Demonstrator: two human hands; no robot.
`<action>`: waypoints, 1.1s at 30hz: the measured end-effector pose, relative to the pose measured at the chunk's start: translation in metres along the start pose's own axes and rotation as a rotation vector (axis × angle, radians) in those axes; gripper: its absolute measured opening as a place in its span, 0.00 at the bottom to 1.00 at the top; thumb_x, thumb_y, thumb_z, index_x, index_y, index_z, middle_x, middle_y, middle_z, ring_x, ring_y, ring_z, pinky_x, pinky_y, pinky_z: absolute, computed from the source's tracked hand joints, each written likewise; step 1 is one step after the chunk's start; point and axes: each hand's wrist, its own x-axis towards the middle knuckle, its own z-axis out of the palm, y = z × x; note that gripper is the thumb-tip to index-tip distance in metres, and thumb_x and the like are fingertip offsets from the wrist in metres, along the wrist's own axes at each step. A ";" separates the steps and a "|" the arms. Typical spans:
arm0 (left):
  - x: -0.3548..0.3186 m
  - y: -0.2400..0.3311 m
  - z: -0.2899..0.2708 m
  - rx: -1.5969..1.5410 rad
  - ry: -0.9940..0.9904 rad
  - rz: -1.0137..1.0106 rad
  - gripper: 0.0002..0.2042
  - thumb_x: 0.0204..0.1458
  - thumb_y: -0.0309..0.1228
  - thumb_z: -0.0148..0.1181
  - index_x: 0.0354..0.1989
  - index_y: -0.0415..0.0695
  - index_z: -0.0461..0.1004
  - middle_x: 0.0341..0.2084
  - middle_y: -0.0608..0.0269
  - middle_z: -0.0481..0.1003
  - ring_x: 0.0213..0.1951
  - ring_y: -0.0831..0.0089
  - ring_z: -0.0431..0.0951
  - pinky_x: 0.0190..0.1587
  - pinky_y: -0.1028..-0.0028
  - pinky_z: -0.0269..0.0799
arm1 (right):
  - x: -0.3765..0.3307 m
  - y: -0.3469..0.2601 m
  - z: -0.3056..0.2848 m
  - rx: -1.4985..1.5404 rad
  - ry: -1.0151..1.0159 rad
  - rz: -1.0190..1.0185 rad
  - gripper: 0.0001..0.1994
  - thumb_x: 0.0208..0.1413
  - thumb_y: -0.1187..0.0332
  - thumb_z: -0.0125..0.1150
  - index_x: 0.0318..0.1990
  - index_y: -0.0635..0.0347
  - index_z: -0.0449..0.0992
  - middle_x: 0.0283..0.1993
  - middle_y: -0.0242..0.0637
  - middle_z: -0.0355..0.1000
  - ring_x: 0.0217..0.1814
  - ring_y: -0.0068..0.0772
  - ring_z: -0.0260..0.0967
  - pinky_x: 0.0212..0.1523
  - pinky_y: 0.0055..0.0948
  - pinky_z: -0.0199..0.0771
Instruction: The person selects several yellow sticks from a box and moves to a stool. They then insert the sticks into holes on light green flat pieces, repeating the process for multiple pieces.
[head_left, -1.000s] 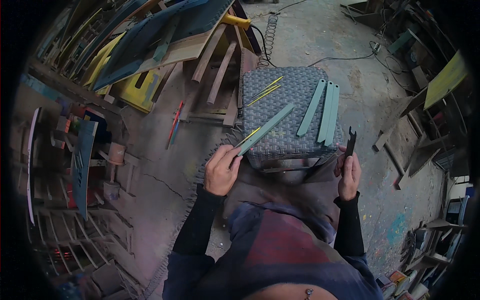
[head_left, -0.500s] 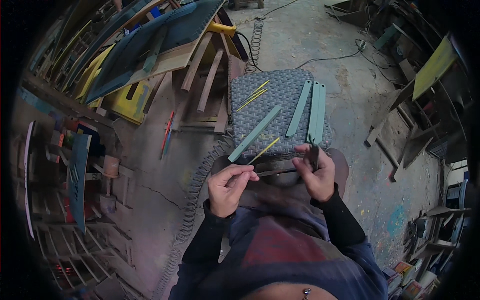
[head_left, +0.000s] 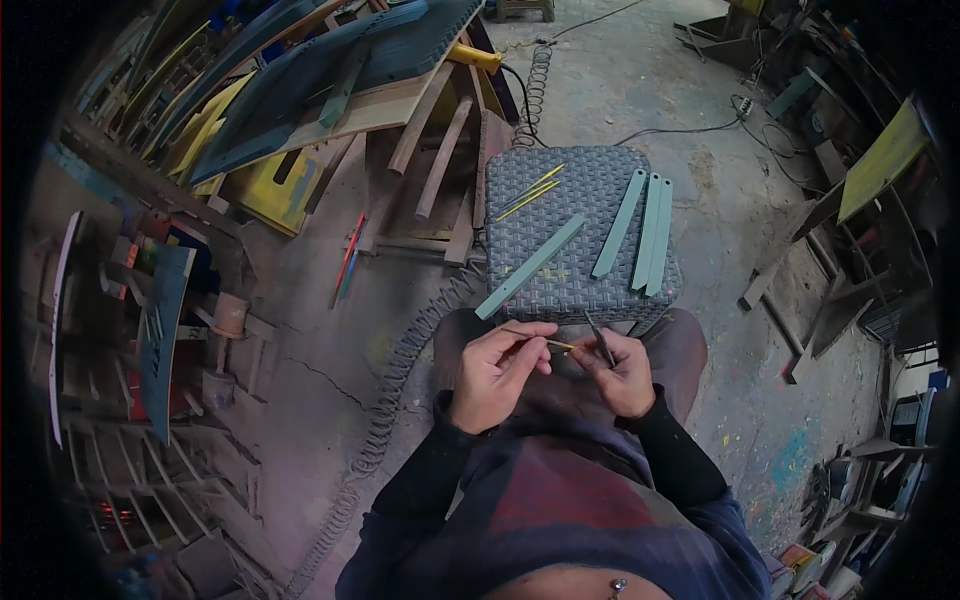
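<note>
In front of the stool's near edge, my two hands are close together. My left hand is closed in a pinch on a thin stick, which has a yellow part toward my right hand. My right hand grips a slim dark tool pointing up; its exact kind is unclear. Its fingertips are beside the stick's yellow part; whether they touch it I cannot tell. On the grey woven stool lie a pale green slat at the left and several more green slats at the right.
Several thin yellow-and-grey sticks lie on the stool's far left. A coiled hose runs along the floor at the left. Painted boards lean over wooden frames at the far left. Wooden pieces stand at the right.
My right hand has come down and left, toward the left hand. The yellow-ended stick that pointed up over the stool's edge now lies across between my hands. The whole view has shifted slightly.
</note>
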 end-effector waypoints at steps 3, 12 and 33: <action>0.007 -0.013 0.006 0.281 -0.043 0.194 0.09 0.60 0.23 0.49 0.45 0.31 0.72 0.35 0.58 0.76 0.35 0.75 0.77 0.40 0.78 0.74 | -0.008 0.010 0.010 0.215 0.010 0.113 0.06 0.57 0.73 0.60 0.39 0.66 0.76 0.24 0.23 0.66 0.28 0.12 0.57 0.29 0.18 0.59; 0.096 -0.013 -0.032 0.095 0.042 0.203 0.08 0.61 0.23 0.48 0.47 0.36 0.65 0.32 0.58 0.76 0.34 0.75 0.78 0.39 0.76 0.76 | -0.012 0.006 -0.011 0.148 0.115 0.097 0.09 0.60 0.71 0.55 0.45 0.65 0.75 0.33 0.26 0.69 0.36 0.15 0.62 0.38 0.19 0.63; 0.117 -0.043 -0.042 0.136 -0.020 0.058 0.10 0.61 0.23 0.47 0.50 0.38 0.64 0.37 0.61 0.69 0.36 0.73 0.80 0.38 0.79 0.78 | -0.017 0.014 -0.028 0.187 0.213 0.122 0.07 0.59 0.73 0.55 0.42 0.65 0.76 0.29 0.21 0.65 0.31 0.11 0.57 0.33 0.15 0.57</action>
